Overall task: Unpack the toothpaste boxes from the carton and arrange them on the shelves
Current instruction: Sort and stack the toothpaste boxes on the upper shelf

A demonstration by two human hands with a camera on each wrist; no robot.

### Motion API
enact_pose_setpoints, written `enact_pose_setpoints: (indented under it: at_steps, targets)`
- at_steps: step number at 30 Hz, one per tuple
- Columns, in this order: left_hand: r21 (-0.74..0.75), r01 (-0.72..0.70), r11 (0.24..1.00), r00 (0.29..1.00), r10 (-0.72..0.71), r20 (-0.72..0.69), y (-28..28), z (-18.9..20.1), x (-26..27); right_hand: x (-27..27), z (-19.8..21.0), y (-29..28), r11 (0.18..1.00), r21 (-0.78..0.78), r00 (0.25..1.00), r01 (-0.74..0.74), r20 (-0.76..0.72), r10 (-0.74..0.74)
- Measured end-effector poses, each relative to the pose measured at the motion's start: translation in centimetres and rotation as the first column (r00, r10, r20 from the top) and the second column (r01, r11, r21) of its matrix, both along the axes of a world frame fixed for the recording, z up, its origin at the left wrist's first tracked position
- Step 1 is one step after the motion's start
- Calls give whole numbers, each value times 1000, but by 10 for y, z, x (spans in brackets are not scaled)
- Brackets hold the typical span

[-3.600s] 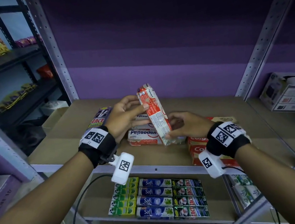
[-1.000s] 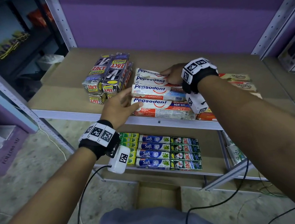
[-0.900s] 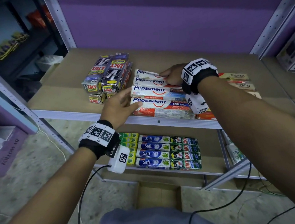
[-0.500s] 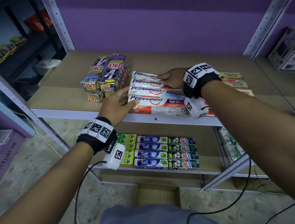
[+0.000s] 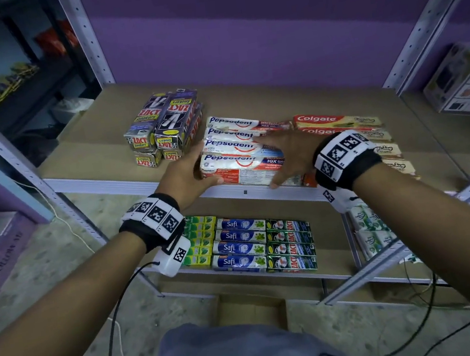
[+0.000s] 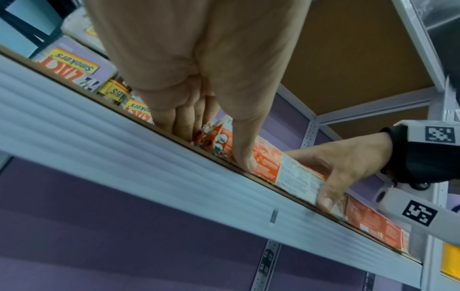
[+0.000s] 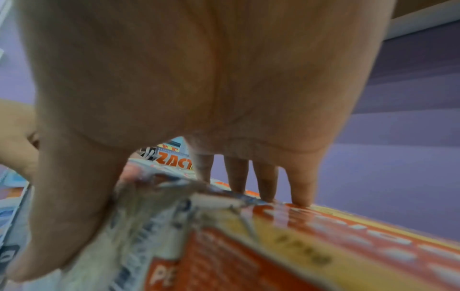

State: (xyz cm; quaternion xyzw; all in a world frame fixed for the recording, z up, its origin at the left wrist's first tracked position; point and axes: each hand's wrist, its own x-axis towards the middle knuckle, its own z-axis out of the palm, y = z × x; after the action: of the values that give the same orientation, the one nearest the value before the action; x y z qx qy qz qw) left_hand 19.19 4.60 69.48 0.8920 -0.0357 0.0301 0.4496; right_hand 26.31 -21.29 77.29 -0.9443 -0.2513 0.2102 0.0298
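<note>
Centre frame, the left hand [image 5: 186,178] and right hand [image 5: 287,153], fingers straight, are pressing the front red-and-white cardboard Pepsodent box [image 5: 241,165], apparently squaring it along the grey metal shelf [image 5: 110,182].

Bracing left end of front Pepsodent box [image 5: 241,166] w/ L hand [image 5: 184,173], covering right end w/ spread R hand [image 5: 287,156], thumb on front face. Frontmost of four in a row on upper shelf [image 5: 100,153], btwn Zact stack [image 5: 165,127] (left) & Colgate boxes [image 5: 336,119] (right). Below: Safi boxes [image 5: 239,244]; carton [image 5: 249,306] on floor.
</note>
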Motion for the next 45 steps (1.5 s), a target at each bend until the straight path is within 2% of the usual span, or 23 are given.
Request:
enact_pose_setpoints:
  at_steps: [4, 8, 13, 15, 19, 25, 30, 32, 34, 38, 40, 45]
  targets:
    - [72, 4, 997, 1000, -5, 9, 0, 0, 3, 0, -1, 1, 999, -45, 998, -20, 63, 22]
    - [206, -9, 979, 1000, 5, 19, 1, 8, 8, 3, -2, 1, 998, -57, 994, -20, 102, 25]
    - [262, 27, 965, 1000, -29, 4, 12, 29, 11, 8, 5, 2, 1000, -8, 1000, -6, 9, 6]
    - [274, -1, 962, 1000, -1, 8, 20, 40, 12, 12, 13, 7, 1000, 28, 999, 8, 44, -9]
    - [251, -100, 963, 992, 76, 102, 38, 67, 15, 22, 25, 28, 993, 110, 985, -35, 174, 15]
    - [260, -222, 940, 966, 176, 187, 76, 102, 29, 36, 33, 68, 986, 157, 982, -57, 185, 27]
    - [292, -273, 916, 951, 212, 226, 105, 111, 52, 47, 38, 104, 978, 205, 982, -26, 189, -13]
    - [315, -303, 899, 949, 257, 180, 114, 110, 62, 51, 39, 119, 973, 228, 982, -13, 187, -31]
    - [300, -321, 898, 945, 324, 41, 122, 107, 72, 55, 40, 134, 965, 261, 982, 2, 180, -51]
    - [-25, -357, 934, 897, 335, -288, 124, 100, 80, 61, 39, 157, 968, 249, 983, 34, 167, -77]
    - [-68, -368, 927, 880, 324, -346, 125, 98, 80, 64, 38, 165, 965, 251, 984, 74, 141, -112]
    - [-20, -308, 951, 885, 279, -374, 127, 94, 81, 69, 35, 172, 957, 271, 984, 103, 110, -137]
